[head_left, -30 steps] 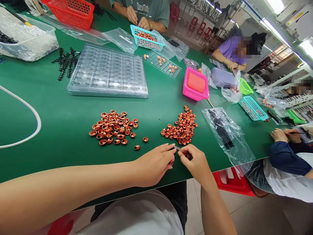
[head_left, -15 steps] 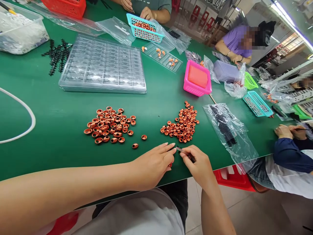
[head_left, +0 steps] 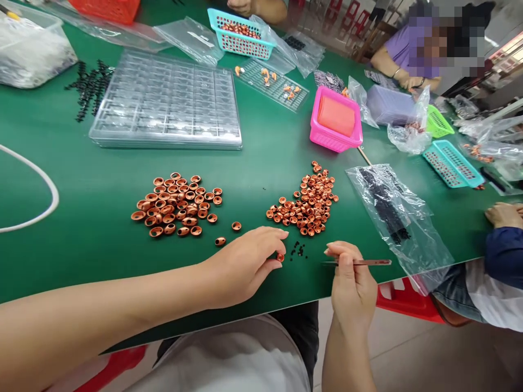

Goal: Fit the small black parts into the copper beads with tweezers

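Observation:
Between thumb and fingertips, my left hand [head_left: 245,265] pinches a small copper-coloured ring piece [head_left: 280,257] just above the green table [head_left: 261,163]. My right hand [head_left: 352,277] grips metal tweezers [head_left: 371,262], which lie level and point left. Tiny black parts [head_left: 300,250] are scattered on the table between my two hands. Beyond them sits a heap of small copper pieces [head_left: 312,209]. A second heap of larger copper pieces [head_left: 167,207] lies to the left, with two loose ones beside my left forearm.
Clear compartment trays [head_left: 167,103] stand at the back left, near black sprues [head_left: 92,87]. A pink basket [head_left: 335,139] and a plastic bag [head_left: 425,228] with black parts are on the right. Other people sit beyond the table and at its right.
My right hand has moved right, away from my left, and the tweezers have turned level. My left thumb and fingers have come round, showing the copper piece. The black parts are now uncovered.

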A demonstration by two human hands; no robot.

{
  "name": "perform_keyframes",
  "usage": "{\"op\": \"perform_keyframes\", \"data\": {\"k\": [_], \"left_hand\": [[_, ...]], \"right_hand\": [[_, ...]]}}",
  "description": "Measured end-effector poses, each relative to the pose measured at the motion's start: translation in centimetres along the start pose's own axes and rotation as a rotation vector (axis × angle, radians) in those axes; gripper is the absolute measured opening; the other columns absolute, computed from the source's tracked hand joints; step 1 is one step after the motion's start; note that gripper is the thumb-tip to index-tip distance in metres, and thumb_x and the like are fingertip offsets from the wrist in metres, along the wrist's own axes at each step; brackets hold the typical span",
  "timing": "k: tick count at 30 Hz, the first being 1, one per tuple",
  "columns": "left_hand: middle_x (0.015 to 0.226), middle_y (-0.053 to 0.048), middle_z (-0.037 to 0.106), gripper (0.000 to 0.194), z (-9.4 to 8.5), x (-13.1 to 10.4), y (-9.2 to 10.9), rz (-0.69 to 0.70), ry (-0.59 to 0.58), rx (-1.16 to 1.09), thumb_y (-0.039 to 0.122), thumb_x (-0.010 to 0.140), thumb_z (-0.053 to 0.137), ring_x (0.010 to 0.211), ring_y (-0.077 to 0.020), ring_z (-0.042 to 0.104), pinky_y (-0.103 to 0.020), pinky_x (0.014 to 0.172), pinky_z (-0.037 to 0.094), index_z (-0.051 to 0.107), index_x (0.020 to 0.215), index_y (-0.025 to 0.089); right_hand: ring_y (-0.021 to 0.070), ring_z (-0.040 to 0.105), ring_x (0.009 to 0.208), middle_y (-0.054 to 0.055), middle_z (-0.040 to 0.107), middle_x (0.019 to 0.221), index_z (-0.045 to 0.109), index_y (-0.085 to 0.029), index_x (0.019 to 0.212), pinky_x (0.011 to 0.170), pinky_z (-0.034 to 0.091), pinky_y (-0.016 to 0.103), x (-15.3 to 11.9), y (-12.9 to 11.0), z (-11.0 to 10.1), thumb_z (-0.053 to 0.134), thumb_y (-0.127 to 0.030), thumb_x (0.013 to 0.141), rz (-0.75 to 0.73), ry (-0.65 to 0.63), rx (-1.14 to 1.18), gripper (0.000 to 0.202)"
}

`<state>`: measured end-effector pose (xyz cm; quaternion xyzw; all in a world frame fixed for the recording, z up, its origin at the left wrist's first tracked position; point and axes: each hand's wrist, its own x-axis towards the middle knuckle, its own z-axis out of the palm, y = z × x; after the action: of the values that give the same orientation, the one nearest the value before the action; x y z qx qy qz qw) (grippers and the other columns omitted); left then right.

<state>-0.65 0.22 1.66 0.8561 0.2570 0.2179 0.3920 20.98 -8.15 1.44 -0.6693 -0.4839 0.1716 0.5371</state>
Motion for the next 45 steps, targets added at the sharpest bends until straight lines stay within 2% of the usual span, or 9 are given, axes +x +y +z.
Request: {"op": "perform_keyframes", "data": {"k": [2, 6, 8, 10, 13, 15, 20, 29, 45], "left_hand": [[0.125, -0.011, 0.061, 0.013, -0.3, -0.2, 0.2, -0.037, 0.026, 0.014, 0.018, 0.098, 0.043, 0.126, -0.022, 0.051, -0.038, 0.099, 0.047, 0.056, 0.1, 0.019], [0.111, -0.006, 0.061, 0.012, -1.0, -0.1, 1.0, -0.168, -0.008, 0.039, 0.018, 0.096, 0.047, 0.103, -0.0197, 0.057, -0.033, 0.085, 0.048, 0.058, 0.099, 0.021], [0.103, -0.005, 0.063, 0.012, -1.1, 0.4, 1.2, -0.207, -0.023, 0.03, 0.019, 0.096, 0.048, 0.096, -0.0196, 0.057, -0.033, 0.081, 0.047, 0.059, 0.099, 0.021], [0.097, -0.004, 0.064, 0.012, -1.0, 1.0, 1.3, -0.242, -0.037, 0.011, 0.019, 0.096, 0.049, 0.092, -0.0197, 0.056, -0.033, 0.079, 0.046, 0.06, 0.099, 0.02], [0.094, -0.005, 0.065, 0.012, -0.6, 1.7, 1.0, -0.242, -0.045, -0.02, 0.018, 0.095, 0.05, 0.089, -0.0198, 0.056, -0.034, 0.079, 0.046, 0.061, 0.098, 0.018], [0.093, -0.006, 0.065, 0.012, -0.5, 1.9, 0.7, -0.196, -0.032, -0.028, 0.018, 0.095, 0.049, 0.088, -0.02, 0.055, -0.035, 0.08, 0.045, 0.061, 0.098, 0.017], [0.094, -0.006, 0.065, 0.014, -0.8, 1.9, -0.3, -0.114, -0.047, -0.073, 0.016, 0.095, 0.048, 0.09, -0.0193, 0.055, -0.034, 0.08, 0.045, 0.061, 0.101, 0.016], [0.093, -0.006, 0.065, 0.016, -1.1, 1.8, -0.4, -0.108, -0.064, -0.119, 0.014, 0.095, 0.048, 0.088, -0.0194, 0.055, -0.033, 0.079, 0.045, 0.062, 0.101, 0.015], [0.091, -0.005, 0.066, 0.016, -0.9, 1.8, -0.7, -0.072, -0.031, -0.1, 0.015, 0.095, 0.048, 0.086, -0.0187, 0.055, -0.032, 0.078, 0.045, 0.062, 0.102, 0.018]], "right_hand": [[0.0205, 0.06, 0.103, 0.006, 0.063, 0.108, 0.071, -0.025, 0.099, 0.081, 0.048, 0.034, 0.1, 0.1, -1.0, 0.049, -0.037, 0.097, 0.0, -0.095, -0.162, 0.025], [0.0174, 0.061, 0.087, 0.004, 0.059, 0.096, 0.072, -0.029, 0.106, 0.073, 0.051, 0.031, 0.6, 0.4, -3.9, 0.055, -0.038, 0.094, -0.051, -0.234, -0.367, 0.023], [0.0164, 0.062, 0.08, 0.003, 0.061, 0.088, 0.071, -0.027, 0.103, 0.066, 0.052, 0.029, 0.6, 0.4, -4.7, 0.052, -0.035, 0.095, -0.015, -0.317, -0.317, 0.022], [0.0173, 0.065, 0.082, 0.003, 0.063, 0.085, 0.069, -0.025, 0.102, 0.067, 0.056, 0.03, 0.4, 0.3, -4.6, 0.051, -0.03, 0.096, 0.001, -0.351, -0.209, 0.019], [0.0193, 0.068, 0.093, 0.005, 0.067, 0.093, 0.067, -0.024, 0.103, 0.074, 0.06, 0.032, -0.2, -0.1, -3.3, 0.054, -0.021, 0.094, -0.008, -0.374, -0.012, 0.015], [0.0183, 0.07, 0.091, 0.005, 0.067, 0.1, 0.065, -0.024, 0.104, 0.074, 0.063, 0.032, -0.5, -0.3, -2.2, 0.057, -0.017, 0.092, 0.026, -0.41, 0.119, 0.016], [0.0167, 0.071, 0.085, 0.004, 0.068, 0.098, 0.063, -0.023, 0.1, 0.072, 0.064, 0.031, -0.6, 0.1, -1.0, 0.061, -0.012, 0.089, 0.081, -0.384, 0.149, 0.015], [0.0162, 0.069, 0.084, 0.002, 0.07, 0.091, 0.063, -0.023, 0.095, 0.07, 0.062, 0.03, -0.8, 0.4, -0.9, 0.062, -0.006, 0.086, -0.003, -0.324, 0.081, 0.02], [0.0172, 0.069, 0.084, 0.002, 0.071, 0.09, 0.062, -0.024, 0.095, 0.07, 0.06, 0.032, -0.9, 0.3, -1.0, 0.061, -0.005, 0.085, -0.033, -0.347, 0.064, 0.022]]}}
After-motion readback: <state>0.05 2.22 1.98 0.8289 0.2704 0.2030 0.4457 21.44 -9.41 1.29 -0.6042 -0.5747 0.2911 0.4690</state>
